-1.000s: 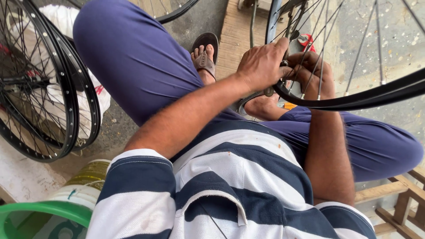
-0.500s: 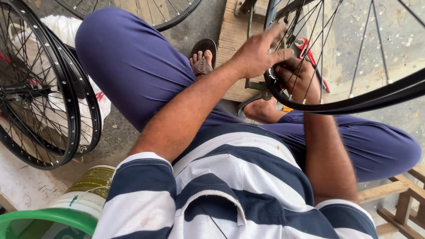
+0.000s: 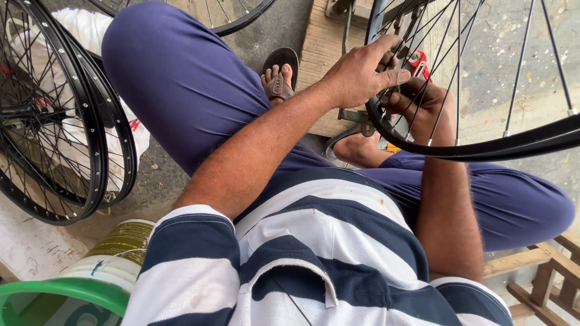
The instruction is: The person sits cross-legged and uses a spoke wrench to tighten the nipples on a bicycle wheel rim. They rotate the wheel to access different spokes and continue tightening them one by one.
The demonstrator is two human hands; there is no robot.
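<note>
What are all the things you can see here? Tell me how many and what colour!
Wheel being worked on: one, black rim with thin metal spokes, upper right, in front of the person.
Spare wheels: at least two, black, leaning at the left; part of another at the top.
Red tool: one, red, behind the spokes by the hands.
Bucket: one, green rim, bottom left.
Tub: one, whitish, beside the bucket.
Wooden board: one, pale, top centre.
Sandal: one, brown, on a foot.
Trousers: blue.
Shirt: navy and white stripes.
Left hand: on the rim and spokes.
Right hand: behind the spokes.
</note>
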